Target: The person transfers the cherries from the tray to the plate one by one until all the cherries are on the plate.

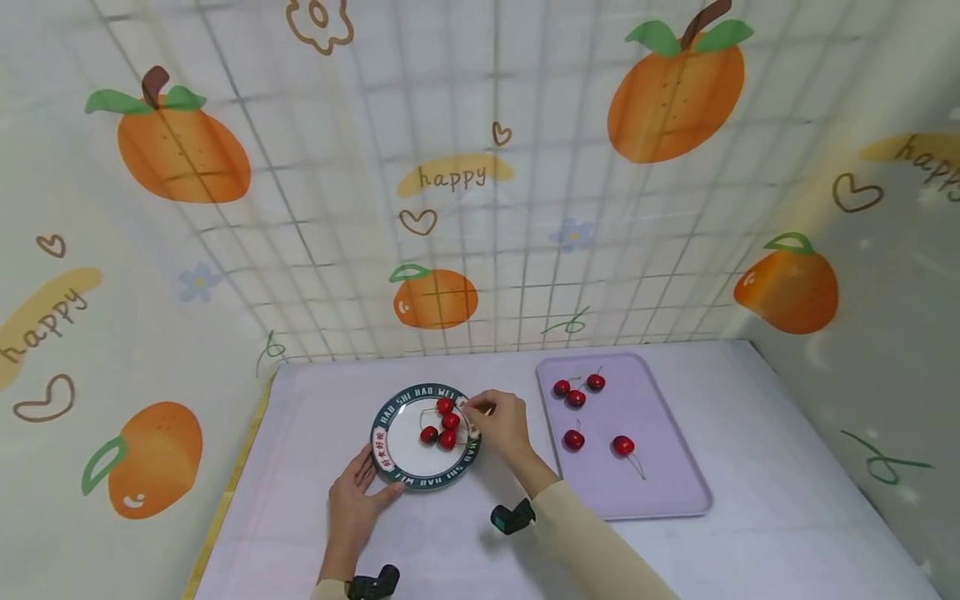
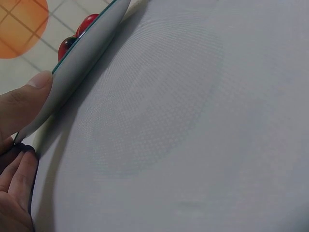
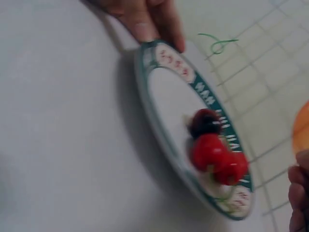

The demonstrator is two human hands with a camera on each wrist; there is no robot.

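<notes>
In the head view, a round plate [image 1: 405,446] with a dark green lettered rim bears several red cherries [image 1: 447,422]. My left hand [image 1: 354,500] holds its near left edge. The thumb [image 2: 36,92] lies against the rim in the left wrist view, the other fingers lower beside the edge. At the plate's right rim is my right hand [image 1: 504,423], thumb and forefinger close together beside the uppermost cherry [image 1: 445,406]. I cannot tell whether a stem is between those fingertips. The right wrist view shows the curled fingers [image 3: 297,193] only at its right edge.
To the right lies a lilac tray [image 1: 660,467] with several stemmed cherries [image 1: 623,447] on it. The white-covered table [image 1: 450,550] runs to a back wall hung with a printed orange-pattern curtain [image 1: 337,275]. Each wrist wears a small black camera [image 1: 513,517].
</notes>
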